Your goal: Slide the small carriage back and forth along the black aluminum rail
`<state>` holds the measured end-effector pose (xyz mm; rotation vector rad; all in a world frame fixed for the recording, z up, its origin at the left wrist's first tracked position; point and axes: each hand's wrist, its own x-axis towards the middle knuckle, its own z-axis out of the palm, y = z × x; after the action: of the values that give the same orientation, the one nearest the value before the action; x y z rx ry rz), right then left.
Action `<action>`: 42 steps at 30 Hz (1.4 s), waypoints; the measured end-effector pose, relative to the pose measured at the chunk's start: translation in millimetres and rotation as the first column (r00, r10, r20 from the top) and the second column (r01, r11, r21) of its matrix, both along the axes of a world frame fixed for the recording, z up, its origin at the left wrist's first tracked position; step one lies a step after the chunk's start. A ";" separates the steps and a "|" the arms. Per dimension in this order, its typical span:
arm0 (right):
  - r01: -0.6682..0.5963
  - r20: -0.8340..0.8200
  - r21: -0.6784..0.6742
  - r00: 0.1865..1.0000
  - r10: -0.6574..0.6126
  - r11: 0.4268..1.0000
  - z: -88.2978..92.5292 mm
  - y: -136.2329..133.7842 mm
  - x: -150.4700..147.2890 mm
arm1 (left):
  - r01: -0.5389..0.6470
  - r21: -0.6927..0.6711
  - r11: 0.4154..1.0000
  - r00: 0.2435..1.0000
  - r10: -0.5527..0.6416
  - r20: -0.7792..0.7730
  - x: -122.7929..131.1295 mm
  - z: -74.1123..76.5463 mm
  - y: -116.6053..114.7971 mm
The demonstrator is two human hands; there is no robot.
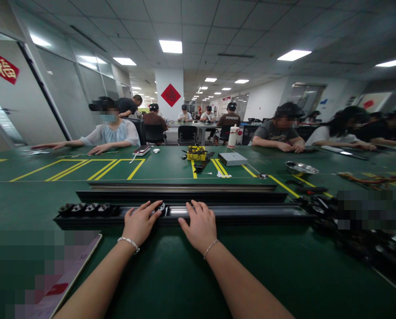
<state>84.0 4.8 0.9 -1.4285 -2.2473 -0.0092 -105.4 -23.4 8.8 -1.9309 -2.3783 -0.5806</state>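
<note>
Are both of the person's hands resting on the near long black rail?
Yes: the left hand and right hand both lie with fingers on the near black rail.

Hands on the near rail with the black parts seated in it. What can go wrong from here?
1. The left hand fingertips touch a small black part in the near rail; it might seat crooked or jam in the channel.
2. The right hand rests flat on the rail, so fingers might get pinched if that part slides.
3. The loose black parts piled at the rail's right end could be knocked if the rail shifts.
</note>
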 end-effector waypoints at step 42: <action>-0.010 -0.040 0.015 0.999 0.011 1.000 -1.8 0.5 0.3 | 0.003 0.018 1.000 1.000 -0.003 -0.023 1.0 -1.8 -0.2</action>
<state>84.3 5.3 -0.9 -1.3972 -2.2179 0.0060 -104.4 -23.6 7.1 -1.9237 -2.3487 -0.5743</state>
